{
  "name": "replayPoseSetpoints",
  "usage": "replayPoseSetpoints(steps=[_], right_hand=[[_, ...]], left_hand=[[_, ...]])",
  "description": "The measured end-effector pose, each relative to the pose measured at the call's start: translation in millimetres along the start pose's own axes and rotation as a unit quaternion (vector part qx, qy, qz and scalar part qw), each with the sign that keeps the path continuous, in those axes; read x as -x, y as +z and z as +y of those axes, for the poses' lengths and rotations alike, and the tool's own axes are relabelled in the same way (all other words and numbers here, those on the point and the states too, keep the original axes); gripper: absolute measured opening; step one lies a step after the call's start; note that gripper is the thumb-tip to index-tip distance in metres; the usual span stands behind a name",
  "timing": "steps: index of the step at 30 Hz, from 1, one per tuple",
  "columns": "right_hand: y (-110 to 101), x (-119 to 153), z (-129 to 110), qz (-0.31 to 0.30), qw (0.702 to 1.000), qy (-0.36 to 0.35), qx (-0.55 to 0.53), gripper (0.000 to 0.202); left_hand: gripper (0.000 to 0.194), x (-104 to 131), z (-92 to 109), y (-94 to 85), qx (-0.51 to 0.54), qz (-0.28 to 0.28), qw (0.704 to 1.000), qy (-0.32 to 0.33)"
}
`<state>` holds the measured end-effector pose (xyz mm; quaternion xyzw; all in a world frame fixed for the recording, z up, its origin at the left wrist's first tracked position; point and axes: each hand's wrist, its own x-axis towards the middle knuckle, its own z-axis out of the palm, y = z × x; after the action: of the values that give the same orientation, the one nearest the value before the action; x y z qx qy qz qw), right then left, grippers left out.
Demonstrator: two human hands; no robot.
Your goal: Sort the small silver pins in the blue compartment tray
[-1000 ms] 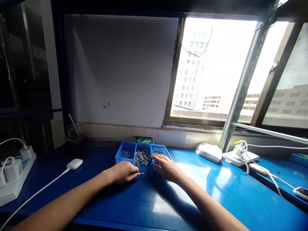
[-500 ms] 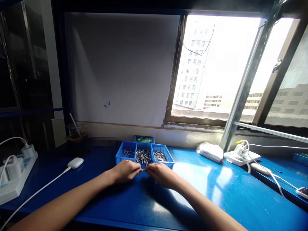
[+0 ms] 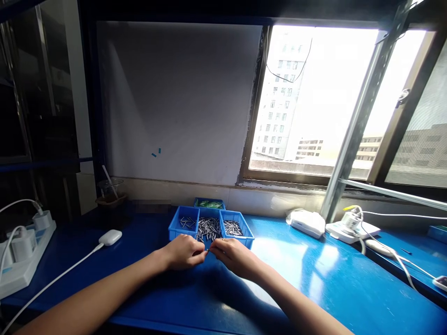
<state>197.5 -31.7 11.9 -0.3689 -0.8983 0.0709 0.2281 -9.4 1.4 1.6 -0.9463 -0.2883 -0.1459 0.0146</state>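
My left hand and my right hand meet fingertip to fingertip just in front of the blue bins. Both are pinched closed around something tiny, mostly hidden by the fingers. Behind them, the left blue bin holds a few thin dark metal pieces. A dense heap of slim dark metal pieces fills the middle. In the right blue bin lie many shorter-looking metal pieces. At the back stands a small blue tray with green packets.
The blue table carries a white charging case on a cable at left and a power strip at the edge. A drink cup stands at the back. At right are a white device and another power strip.
The fingertips of both hands have shifted slightly and still meet at nearly the same place. The whole view has moved down a little.
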Motion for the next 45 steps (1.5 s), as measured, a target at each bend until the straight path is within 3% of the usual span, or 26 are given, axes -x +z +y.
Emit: replayPoseSetpoints(steps=[9, 17, 24, 32, 37, 45], right_hand=[[-1, 2, -4, 0.011, 1.000, -0.016, 0.019, 0.027], [-5, 0, -3, 0.027, 0.999, 0.009, 0.016, 0.024], [0, 1, -1, -0.004, 1.000, 0.010, 0.012, 0.021], [1, -1, -2, 0.028, 0.994, 0.054, -0.086, 0.025], [6, 0, 3, 0.003, 0.992, 0.071, -0.102, 0.026], [-1, 0, -2, -0.020, 0.997, 0.066, -0.017, 0.016]], left_hand=[[0.031, -1, 6, -3.9, 0.007, 0.001, 1.000, 0.005], [0.033, -1, 1, -3.0, 0.026, 0.028, 0.999, 0.001], [0.018, -2, 3, -3.7, 0.157, 0.077, 0.984, -0.019], [0.013, -4, -1, -4.3, 0.257, 0.083, 0.962, -0.027], [0.013, -5, -1, -1.9, 0.256, 0.092, 0.962, -0.009], [0.007, -4, -3, 3.5, 0.144, 0.026, 0.989, -0.037]])
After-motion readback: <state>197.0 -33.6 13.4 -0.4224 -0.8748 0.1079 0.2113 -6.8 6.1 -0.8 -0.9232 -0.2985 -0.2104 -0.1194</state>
